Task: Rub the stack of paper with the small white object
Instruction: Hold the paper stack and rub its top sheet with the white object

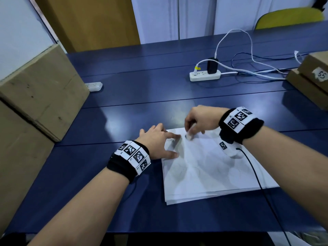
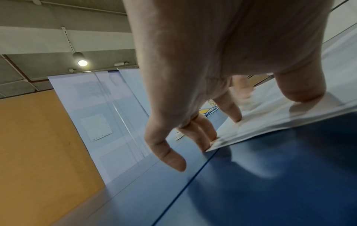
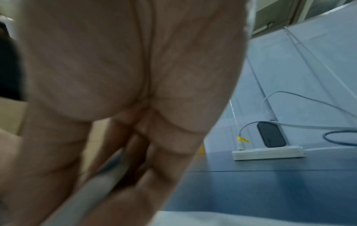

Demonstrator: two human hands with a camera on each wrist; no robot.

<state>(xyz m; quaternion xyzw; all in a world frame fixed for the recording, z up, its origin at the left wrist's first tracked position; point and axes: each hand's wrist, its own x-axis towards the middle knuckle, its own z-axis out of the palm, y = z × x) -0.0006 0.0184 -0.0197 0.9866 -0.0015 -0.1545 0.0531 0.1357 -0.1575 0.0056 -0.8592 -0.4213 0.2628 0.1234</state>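
Your right hand (image 1: 200, 119) grips the small white object (image 1: 189, 136), pinched between thumb and fingers, its tip down on the stack of paper (image 1: 209, 167) near the sheet's far-left corner, at about 11 o'clock. Your left hand (image 1: 156, 141) is released, straight fingers pressing the left edge flat on the blue worktop (image 1: 124, 96). The stack's long axis runs toward 5 o'clock from your grip, so most unrubbed paper probably lies that way.

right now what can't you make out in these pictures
- Small white object: head view, blurred and half covered by the right hand; shape unclear.
- Right wrist view: the palm fills the frame; contact with the stack of paper hidden.
- Left hand: left wrist view hides the paper under its fingers.
- Cardboard box: cut by the head view's right edge.
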